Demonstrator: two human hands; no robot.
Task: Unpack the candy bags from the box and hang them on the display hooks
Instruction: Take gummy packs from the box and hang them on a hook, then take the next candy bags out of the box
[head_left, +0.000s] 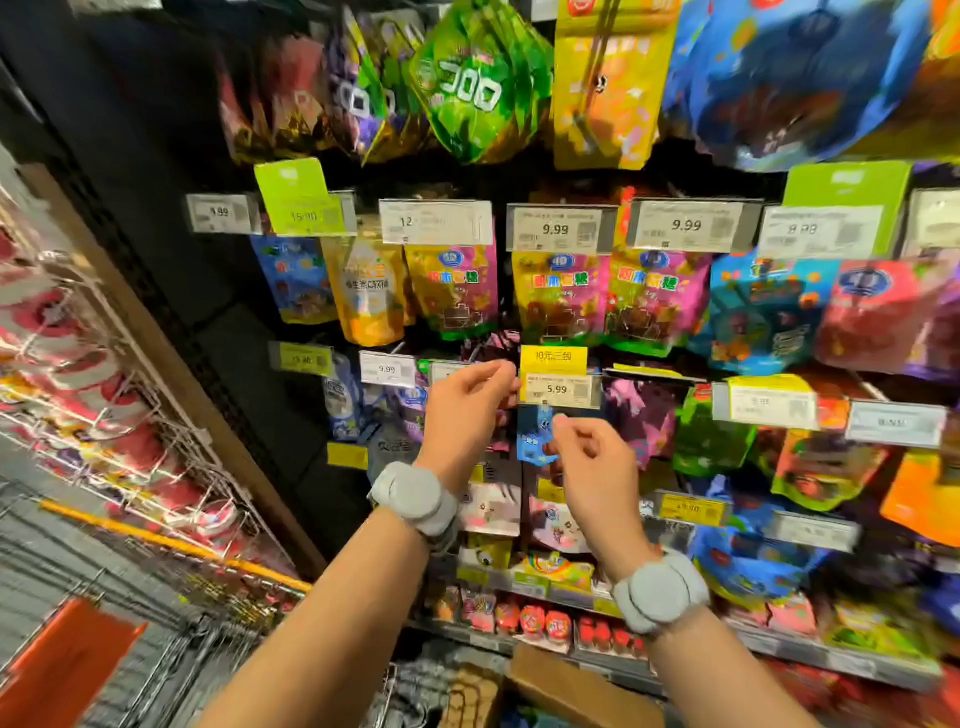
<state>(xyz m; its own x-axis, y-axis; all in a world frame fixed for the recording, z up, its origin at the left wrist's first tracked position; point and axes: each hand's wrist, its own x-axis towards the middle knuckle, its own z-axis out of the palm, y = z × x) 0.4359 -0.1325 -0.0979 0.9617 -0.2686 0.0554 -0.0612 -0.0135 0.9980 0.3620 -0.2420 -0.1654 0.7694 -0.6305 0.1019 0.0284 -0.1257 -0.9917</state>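
Both hands raised to a candy display rack, seen from the head cam. The left hand (467, 410) sits just at 9 o'clock of a price tag marked 5.99 (558, 389), fingers curled with thumb and forefinger tips drawn together near the tag's left edge; whether they pinch the tag, a hook or nothing is too blurred to tell. The right hand (592, 467), at 6 o'clock of the same tag, has fingers curled, thumb and forefinger tips together against the top of a small blue candy bag (535, 439) hanging directly beneath the tag. That bag hangs w/ its upper edge at the tag's bottom edge. Grey bands (415, 499) wrap both wrists. A yellow promo label (553, 356) tops the tag at 12 o'clock. Rows of hung candy bags fill the rack: pink-and-yellow packs (561, 296) at 12 o'clock of the hands, green bags (478, 88) higher up, purple packs (641, 415) at 3 o'clock. A cardboard box (576, 691) lies at 6 o'clock, btwn the forearms at frame bottom. A wire rack (130, 415) of red-and-white goods stands at 9 o'clock.
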